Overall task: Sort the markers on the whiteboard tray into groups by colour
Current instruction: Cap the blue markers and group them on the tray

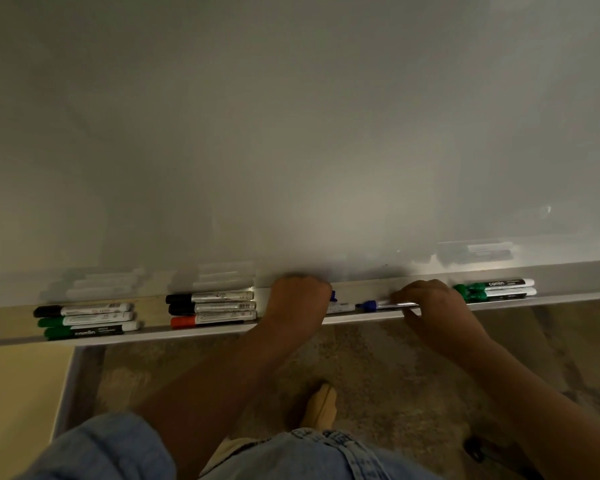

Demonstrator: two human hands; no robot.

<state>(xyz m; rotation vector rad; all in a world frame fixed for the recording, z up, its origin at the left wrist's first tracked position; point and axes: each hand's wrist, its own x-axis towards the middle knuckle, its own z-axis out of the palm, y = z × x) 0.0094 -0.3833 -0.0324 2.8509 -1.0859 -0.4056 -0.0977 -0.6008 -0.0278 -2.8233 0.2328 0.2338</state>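
The whiteboard tray [201,336] runs across the view. At its left lie one black-capped marker [82,310] and two green markers [90,325]. Right of them sit two black markers [210,303] and a red marker [213,320]. My left hand [297,301] is closed over a blue-capped marker [333,296], of which only the cap tip shows. My right hand [430,299] grips another blue marker [378,304] by its barrel, cap pointing left. A white marker barrel [340,308] lies between my hands. Two green markers [496,289] lie at the right.
The whiteboard [291,133] rises right behind the tray and reflects the markers. Below the tray are mottled carpet [378,368], my foot [321,407] and denim clothing. A pale yellow surface [18,393] stands at the lower left.
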